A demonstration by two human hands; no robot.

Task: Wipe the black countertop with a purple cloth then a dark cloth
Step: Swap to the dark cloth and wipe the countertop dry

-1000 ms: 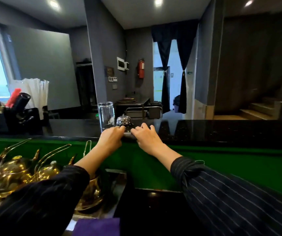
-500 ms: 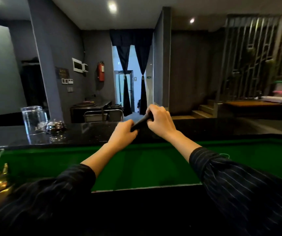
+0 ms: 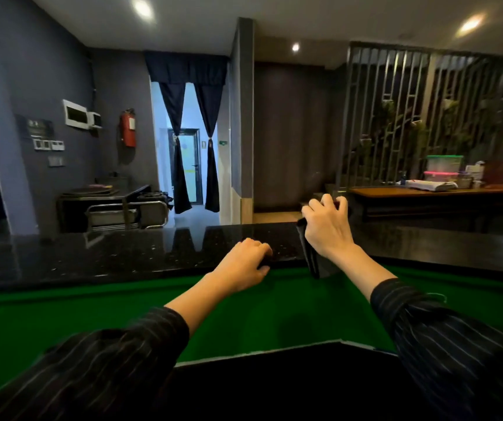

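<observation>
Nearest, the left hand (image 3: 242,264) is settling on the near edge of the black surface (image 3: 122,256), fingers curled; whether they are pinching anything is unclear. Beyond, the right hand (image 3: 327,230) is now gripping the dark cloth (image 3: 311,259) alone, dangling it at that edge, so wiping looks imminent.

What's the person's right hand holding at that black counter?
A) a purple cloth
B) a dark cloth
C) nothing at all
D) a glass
B: the right hand grips a dark cloth, which hangs down past the front edge of the black countertop.
</observation>
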